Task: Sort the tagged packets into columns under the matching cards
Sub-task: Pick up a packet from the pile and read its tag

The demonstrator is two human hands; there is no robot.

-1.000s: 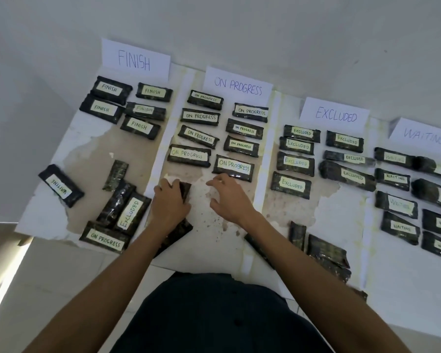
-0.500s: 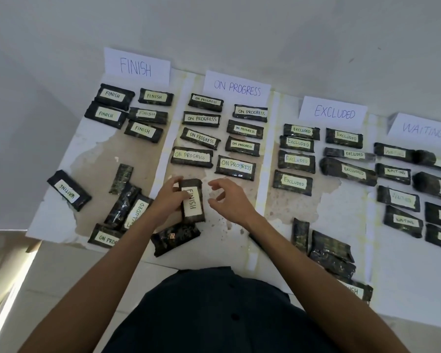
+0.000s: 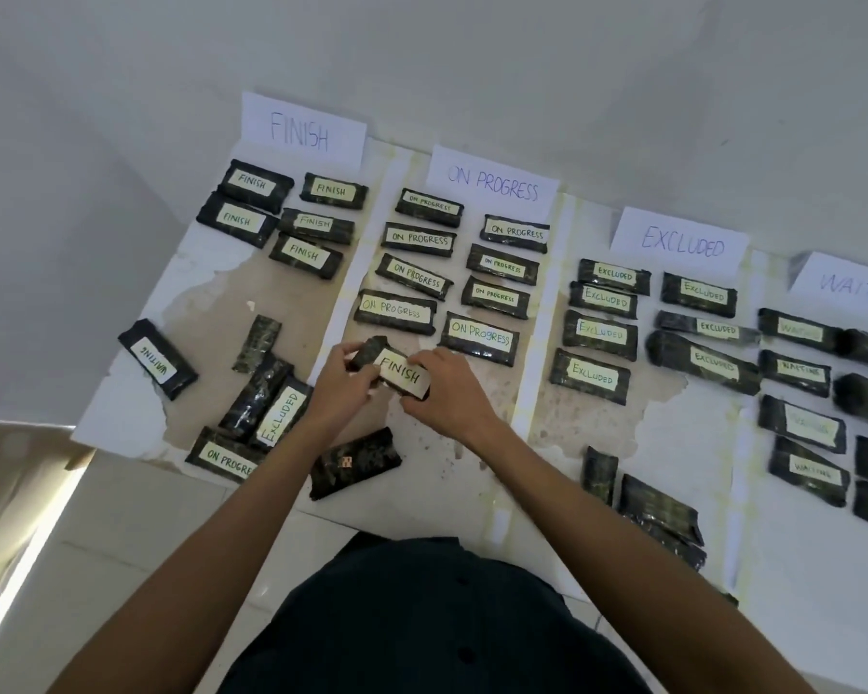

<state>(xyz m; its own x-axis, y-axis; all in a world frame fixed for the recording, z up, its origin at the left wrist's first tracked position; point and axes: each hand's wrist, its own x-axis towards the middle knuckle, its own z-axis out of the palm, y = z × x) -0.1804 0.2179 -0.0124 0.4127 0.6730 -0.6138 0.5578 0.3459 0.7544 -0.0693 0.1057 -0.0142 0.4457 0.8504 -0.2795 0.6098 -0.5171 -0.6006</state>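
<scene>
One glossy packet (image 3: 401,376) between left grip (image 3: 339,393), right grip (image 3: 453,393)

White paper cards are lettered: FINISH card (image 3: 301,132), ON PROGRESS card (image 3: 492,182), EXCLUDED card (image 3: 680,240), WAITING card (image 3: 853,283). Dark wrapped packets beneath bear matching pale tags. The held packet (image 3: 399,375) reads FINISH. Lying loose are a WAITING packet (image 3: 156,360), an EXCLUDED packet (image 3: 281,415) and an ON PROGRESS packet (image 3: 226,458).

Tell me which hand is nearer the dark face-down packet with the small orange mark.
Left. The left hand sits just beyond the dark orange-marked packet; the right hand is farther off, beyond and to its right.
</scene>
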